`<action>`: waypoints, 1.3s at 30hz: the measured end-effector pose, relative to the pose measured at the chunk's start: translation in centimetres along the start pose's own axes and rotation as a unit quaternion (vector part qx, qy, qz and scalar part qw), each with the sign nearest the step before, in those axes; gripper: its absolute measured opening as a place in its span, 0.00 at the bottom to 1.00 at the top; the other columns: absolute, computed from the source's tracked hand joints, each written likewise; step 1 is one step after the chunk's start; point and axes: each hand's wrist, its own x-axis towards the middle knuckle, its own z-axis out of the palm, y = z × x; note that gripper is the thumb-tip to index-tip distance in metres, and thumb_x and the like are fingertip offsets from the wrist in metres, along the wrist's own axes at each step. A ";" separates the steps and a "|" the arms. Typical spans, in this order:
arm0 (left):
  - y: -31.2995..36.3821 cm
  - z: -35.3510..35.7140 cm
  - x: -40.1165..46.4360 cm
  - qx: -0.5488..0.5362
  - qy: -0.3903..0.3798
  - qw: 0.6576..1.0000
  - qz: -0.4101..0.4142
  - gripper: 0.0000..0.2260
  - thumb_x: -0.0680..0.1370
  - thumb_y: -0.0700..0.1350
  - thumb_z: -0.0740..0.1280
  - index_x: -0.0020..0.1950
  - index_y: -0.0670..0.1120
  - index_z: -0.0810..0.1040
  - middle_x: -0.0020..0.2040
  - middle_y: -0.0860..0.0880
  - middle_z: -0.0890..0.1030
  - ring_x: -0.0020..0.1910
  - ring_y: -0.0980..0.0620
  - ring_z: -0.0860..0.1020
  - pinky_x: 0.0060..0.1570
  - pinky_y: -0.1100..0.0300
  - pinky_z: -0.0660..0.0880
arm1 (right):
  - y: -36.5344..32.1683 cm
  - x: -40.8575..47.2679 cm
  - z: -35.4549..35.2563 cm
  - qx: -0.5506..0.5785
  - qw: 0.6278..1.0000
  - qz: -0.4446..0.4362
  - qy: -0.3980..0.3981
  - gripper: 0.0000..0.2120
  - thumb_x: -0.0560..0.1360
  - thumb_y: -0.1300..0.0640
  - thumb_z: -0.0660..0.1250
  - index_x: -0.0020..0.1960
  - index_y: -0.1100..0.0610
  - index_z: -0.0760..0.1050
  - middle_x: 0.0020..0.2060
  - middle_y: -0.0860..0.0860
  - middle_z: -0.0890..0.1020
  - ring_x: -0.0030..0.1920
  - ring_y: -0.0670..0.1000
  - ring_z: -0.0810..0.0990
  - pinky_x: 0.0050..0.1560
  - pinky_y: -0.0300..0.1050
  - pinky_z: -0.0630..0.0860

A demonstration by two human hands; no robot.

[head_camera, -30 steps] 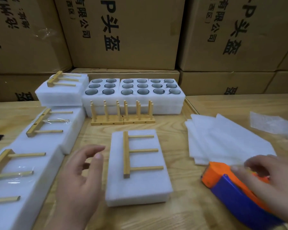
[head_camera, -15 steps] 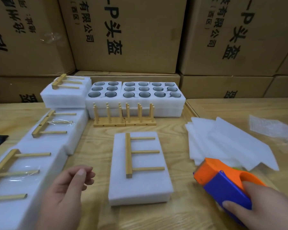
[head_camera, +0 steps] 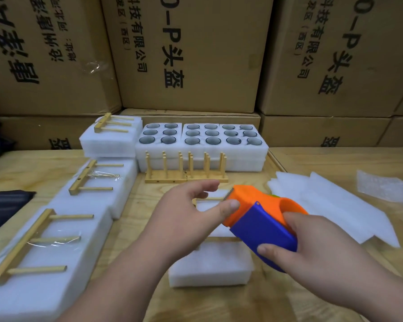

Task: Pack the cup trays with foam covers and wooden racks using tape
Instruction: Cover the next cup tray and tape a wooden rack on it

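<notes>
Cup trays (head_camera: 201, 145) in white foam sit at the back of the wooden table (head_camera: 335, 159), in front of stacked cardboard boxes (head_camera: 189, 54); their round holes hold what look like dark glass cups, every hole I can see filled. Along the left side is a row of already covered foam packs (head_camera: 96, 187), each with a wooden rack (head_camera: 28, 242) lying flat on top, and clear tape is visible over at least two of them. Dead centre is the pack being worked on (head_camera: 209, 263), mostly hidden by the hands, a rack on it only partly visible. Spare foam sheets (head_camera: 330, 205) are piled to the right, and two racks (head_camera: 186, 168) stand upright just in front of the open trays.

I'd guess the foam is light and squishy, so grab the long sides and don't crush it, since the cups inside are probably fragile.

Right hand (head_camera: 316, 247) is wrapped around the orange and blue tape dispenser (head_camera: 261, 219) above the centre pack. Left hand (head_camera: 184, 219) is loosely open, thumb against the orange nose near the cutter teeth, probably fishing for the tape end, though I can't see the tape itself.
</notes>
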 end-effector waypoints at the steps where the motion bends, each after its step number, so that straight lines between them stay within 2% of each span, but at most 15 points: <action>1: -0.1 -0.1 0.3 0.004 -0.005 1.000 0.004 0.22 0.67 0.66 0.75 0.59 0.63 0.82 0.52 0.71 0.81 0.53 0.72 0.76 0.45 0.69 0.76 | -0.3 0.3 0.0 0.004 1.000 -0.005 0.007 0.21 0.67 0.30 0.69 0.37 0.46 0.70 0.31 0.45 0.77 0.35 0.42 0.77 0.28 0.39 0.66; 3: -0.2 -0.4 0.7 0.006 -0.012 1.000 0.013 0.13 0.71 0.61 0.76 0.55 0.61 0.84 0.50 0.68 0.83 0.52 0.68 0.79 0.51 0.61 0.75 | -0.9 0.8 0.0 0.014 1.000 -0.017 0.014 0.20 0.67 0.30 0.69 0.37 0.46 0.70 0.32 0.44 0.77 0.34 0.42 0.76 0.28 0.39 0.65; 5: -0.3 -0.9 0.9 0.000 -0.005 1.000 0.020 0.09 0.71 0.59 0.75 0.51 0.62 0.85 0.45 0.65 0.85 0.47 0.63 0.81 0.49 0.56 0.77 | -1.4 1.5 -0.1 0.018 0.999 -0.030 0.016 0.20 0.68 0.31 0.69 0.37 0.46 0.70 0.31 0.45 0.77 0.32 0.43 0.76 0.29 0.38 0.65; 9: -0.6 -2.3 1.2 -0.004 0.035 0.999 0.035 0.07 0.74 0.54 0.76 0.48 0.68 0.84 0.37 0.61 0.84 0.35 0.62 0.78 0.38 0.61 0.74 | -2.3 3.3 -0.7 0.024 0.998 -0.056 0.008 0.17 0.70 0.35 0.71 0.39 0.46 0.70 0.33 0.45 0.76 0.33 0.43 0.75 0.29 0.38 0.63; 11: -0.7 -3.0 1.3 -0.042 0.051 0.997 0.028 0.08 0.74 0.54 0.76 0.46 0.69 0.84 0.40 0.57 0.86 0.39 0.60 0.82 0.41 0.63 0.77 | -2.8 4.2 -1.2 0.031 0.997 -0.073 0.009 0.16 0.71 0.38 0.72 0.40 0.46 0.70 0.34 0.45 0.77 0.33 0.43 0.76 0.30 0.38 0.64; 13: -0.7 -3.7 1.3 -0.074 0.063 0.995 0.022 0.08 0.75 0.52 0.75 0.47 0.68 0.85 0.42 0.58 0.87 0.45 0.62 0.83 0.43 0.64 0.78 | -3.2 5.0 -1.7 0.041 0.995 -0.088 0.015 0.15 0.71 0.40 0.73 0.41 0.45 0.69 0.34 0.44 0.77 0.34 0.43 0.77 0.27 0.35 0.65; 15: -0.8 -4.3 1.3 -0.076 0.074 0.994 0.022 0.09 0.78 0.50 0.72 0.46 0.67 0.85 0.41 0.60 0.86 0.42 0.66 0.82 0.42 0.67 0.74 | -3.6 5.5 -1.9 0.061 0.993 -0.098 0.009 0.14 0.70 0.41 0.72 0.41 0.45 0.69 0.36 0.40 0.79 0.37 0.38 0.78 0.26 0.33 0.68; 17: -1.0 -4.9 1.4 -0.081 0.089 0.993 0.006 0.09 0.79 0.49 0.70 0.45 0.64 0.86 0.41 0.58 0.86 0.38 0.63 0.80 0.42 0.61 0.74 | -3.9 5.9 -1.8 0.096 0.991 -0.095 0.001 0.11 0.67 0.42 0.69 0.40 0.47 0.71 0.36 0.36 0.79 0.33 0.39 0.77 0.23 0.32 0.67; 19: -1.1 -5.2 1.4 -0.103 0.098 0.990 -0.015 0.08 0.78 0.49 0.69 0.44 0.60 0.87 0.41 0.55 0.87 0.36 0.60 0.80 0.43 0.57 0.75 | -4.2 6.1 -1.4 0.138 0.987 -0.076 0.016 0.13 0.64 0.41 0.62 0.37 0.51 0.71 0.30 0.42 0.77 0.27 0.43 0.73 0.24 0.37 0.66; 22: -1.3 -5.3 1.3 -0.145 0.083 0.984 -0.054 0.08 0.78 0.50 0.68 0.43 0.55 0.88 0.38 0.51 0.86 0.34 0.56 0.79 0.43 0.57 0.74 | -4.4 6.5 -0.4 0.140 0.985 -0.065 0.075 0.21 0.65 0.37 0.57 0.33 0.56 0.68 0.25 0.48 0.72 0.27 0.47 0.69 0.28 0.46 0.65; 26: -1.7 -5.3 0.5 -0.147 0.021 0.988 -0.048 0.17 0.66 0.66 0.72 0.44 0.54 0.87 0.36 0.54 0.84 0.35 0.56 0.79 0.45 0.56 0.77 | -4.3 6.6 0.4 0.119 0.982 -0.080 0.123 0.27 0.64 0.32 0.52 0.30 0.56 0.65 0.24 0.51 0.70 0.27 0.50 0.69 0.29 0.49 0.65; 30: -2.0 -5.3 0.3 -0.138 0.026 0.988 -0.062 0.05 0.74 0.55 0.75 0.44 0.56 0.88 0.35 0.54 0.83 0.35 0.57 0.79 0.47 0.55 0.78 | -4.0 6.7 0.6 0.130 0.979 -0.083 0.133 0.30 0.64 0.30 0.52 0.31 0.58 0.69 0.26 0.53 0.74 0.29 0.52 0.73 0.31 0.54 0.70; 33: -2.0 -5.3 0.3 -0.162 0.034 0.983 -0.081 0.07 0.78 0.48 0.71 0.44 0.52 0.88 0.38 0.51 0.85 0.35 0.56 0.79 0.48 0.55 0.78 | -3.8 6.6 0.6 0.138 0.977 -0.088 0.134 0.30 0.65 0.30 0.52 0.32 0.58 0.71 0.27 0.54 0.75 0.31 0.53 0.74 0.32 0.55 0.71; 36: -1.7 -5.3 0.2 -0.157 0.043 0.985 -0.064 0.07 0.78 0.49 0.71 0.44 0.54 0.88 0.40 0.51 0.86 0.35 0.57 0.79 0.45 0.57 0.76 | -3.7 6.7 0.6 0.137 0.978 -0.086 0.131 0.30 0.65 0.30 0.52 0.32 0.58 0.72 0.28 0.54 0.75 0.31 0.53 0.75 0.33 0.56 0.72; 39: -1.6 -5.2 0.1 -0.112 0.039 0.992 -0.041 0.05 0.75 0.56 0.74 0.42 0.57 0.87 0.36 0.55 0.85 0.32 0.61 0.79 0.41 0.60 0.74 | -3.6 6.7 0.6 0.130 0.980 -0.086 0.126 0.31 0.64 0.30 0.51 0.33 0.58 0.73 0.28 0.54 0.76 0.32 0.54 0.75 0.33 0.57 0.73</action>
